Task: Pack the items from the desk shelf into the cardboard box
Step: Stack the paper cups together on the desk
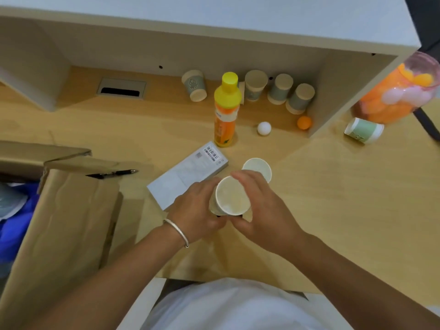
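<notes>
Both hands (197, 208) (259, 210) grip paper cup (232, 197), box (59, 210) left.

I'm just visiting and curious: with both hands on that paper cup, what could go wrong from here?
Both hands grip one paper cup close beside a second open cup; an elbow or finger might knock it over.

The white ball and orange ball lie loose on the desk and may roll if bumped.

The tall orange bottle stands upright near the reach path and could topple.
</notes>
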Action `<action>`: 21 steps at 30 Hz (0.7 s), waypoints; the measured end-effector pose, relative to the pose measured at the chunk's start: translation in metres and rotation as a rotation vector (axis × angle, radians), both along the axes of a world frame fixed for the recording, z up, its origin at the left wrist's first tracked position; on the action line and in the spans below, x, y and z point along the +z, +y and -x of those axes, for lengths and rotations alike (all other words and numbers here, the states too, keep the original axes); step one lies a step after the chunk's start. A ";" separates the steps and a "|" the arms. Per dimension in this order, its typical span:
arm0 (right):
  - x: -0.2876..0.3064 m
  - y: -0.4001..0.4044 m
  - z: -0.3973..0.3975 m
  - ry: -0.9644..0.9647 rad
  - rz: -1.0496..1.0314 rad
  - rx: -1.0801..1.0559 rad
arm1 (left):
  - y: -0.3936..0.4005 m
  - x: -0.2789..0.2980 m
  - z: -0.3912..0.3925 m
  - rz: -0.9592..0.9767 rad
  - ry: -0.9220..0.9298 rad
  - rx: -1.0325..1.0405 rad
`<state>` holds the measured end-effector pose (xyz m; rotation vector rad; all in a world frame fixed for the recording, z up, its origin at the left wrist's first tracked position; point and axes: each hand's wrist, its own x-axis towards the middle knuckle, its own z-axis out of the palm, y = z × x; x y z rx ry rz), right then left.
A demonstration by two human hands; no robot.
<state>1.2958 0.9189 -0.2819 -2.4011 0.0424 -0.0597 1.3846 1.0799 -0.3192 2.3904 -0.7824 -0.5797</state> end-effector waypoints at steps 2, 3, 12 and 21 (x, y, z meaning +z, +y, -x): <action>-0.008 0.009 0.001 0.013 0.049 0.028 | 0.006 -0.006 0.002 0.006 0.010 0.010; -0.012 0.013 0.002 0.018 0.061 0.034 | 0.009 -0.008 0.003 0.011 0.012 0.018; -0.042 0.042 0.007 0.079 0.201 0.075 | 0.033 -0.030 0.012 0.023 0.022 0.084; -0.041 0.035 0.008 0.166 0.127 0.134 | 0.044 0.004 0.001 -0.295 0.073 -0.068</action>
